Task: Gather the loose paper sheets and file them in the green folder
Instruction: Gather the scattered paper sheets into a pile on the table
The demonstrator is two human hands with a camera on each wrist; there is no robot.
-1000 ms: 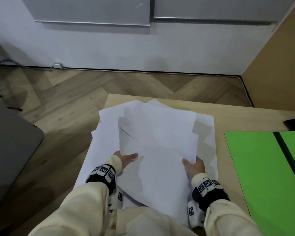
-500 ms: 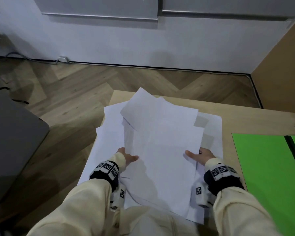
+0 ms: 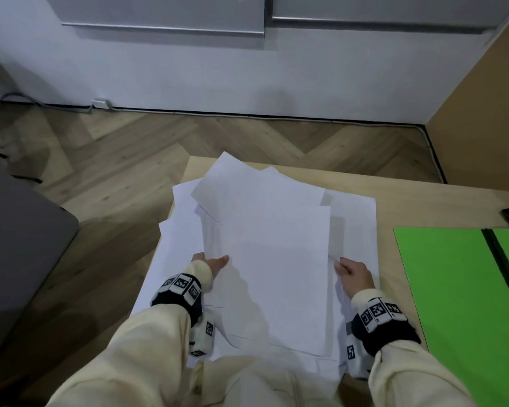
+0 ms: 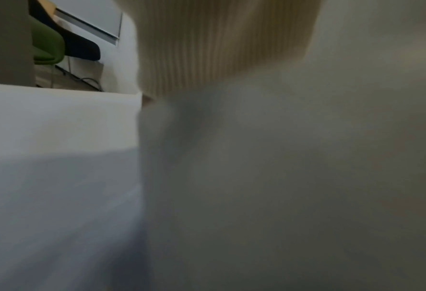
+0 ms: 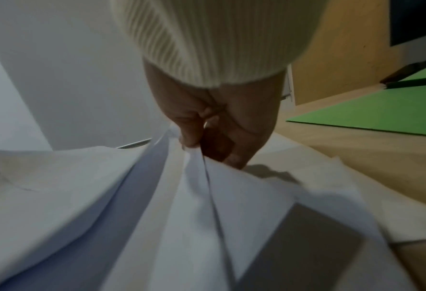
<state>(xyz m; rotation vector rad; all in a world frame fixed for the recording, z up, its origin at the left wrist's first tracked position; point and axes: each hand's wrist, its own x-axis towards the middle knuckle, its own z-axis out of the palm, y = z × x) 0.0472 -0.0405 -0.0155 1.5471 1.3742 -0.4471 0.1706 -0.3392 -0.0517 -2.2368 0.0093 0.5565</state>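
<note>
Paper sheets (image 3: pixel 265 259) pinched at both side edges: left hand (image 3: pixel 210 264) at nine o'clock, right hand (image 3: pixel 354 276) at three; green folder (image 3: pixel 453 289) lies open beside.

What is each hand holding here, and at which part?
Both hold the loose paper sheets: the left hand at their left edge, the right hand pinching their right edge, fingers curled round several sheets.

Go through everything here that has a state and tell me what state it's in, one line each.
paper sheets: loose, fanned, part lifted off the table
green folder: open, flat, no sheets on it
left hand: grips the sheets' left edge
right hand: pinches the sheets' right edge
</note>
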